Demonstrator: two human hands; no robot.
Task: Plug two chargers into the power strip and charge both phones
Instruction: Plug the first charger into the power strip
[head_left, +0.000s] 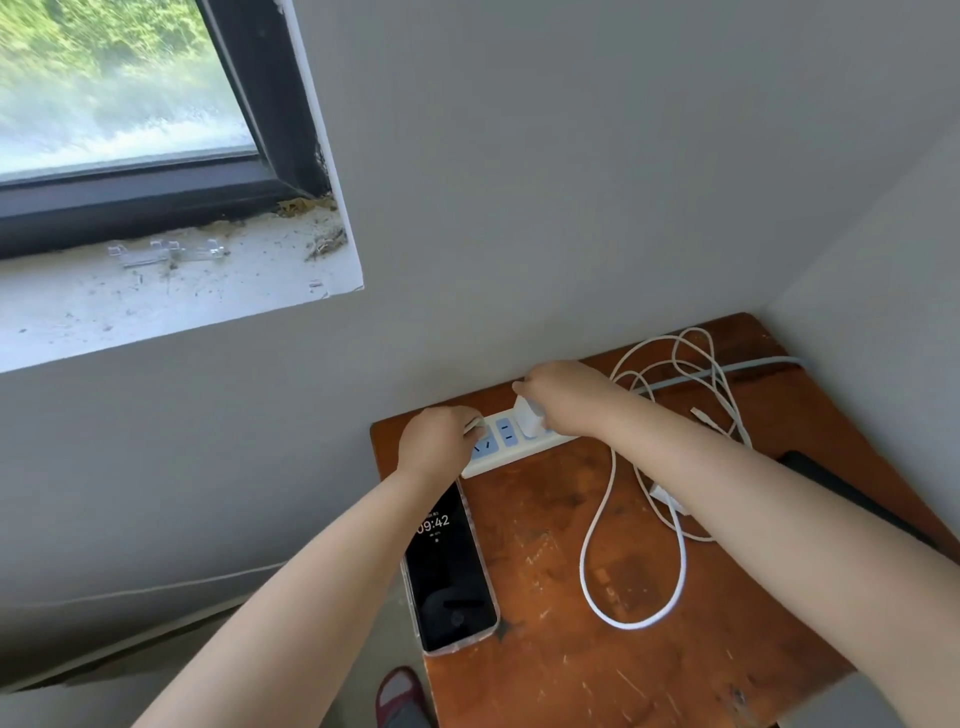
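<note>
A white power strip (511, 453) with blue sockets lies near the back of the brown wooden table (649, 649). My left hand (436, 441) grips the strip's left end. My right hand (561, 397) pinches a white charger (529, 418) that stands on the strip's middle sockets. One phone (449, 571) in a clear case lies at the table's left edge, its screen lit with 09:42. A second dark phone (831, 480) shows at the right, partly hidden by my right forearm. White cables (631, 545) loop over the table. A second white plug (667, 499) peeks from under my forearm.
The table stands in a corner between two grey walls. The strip's grey cord (748, 368) runs along the back edge. A window with a dusty sill (156, 291) is at the upper left. A red slipper (397, 699) shows on the floor below.
</note>
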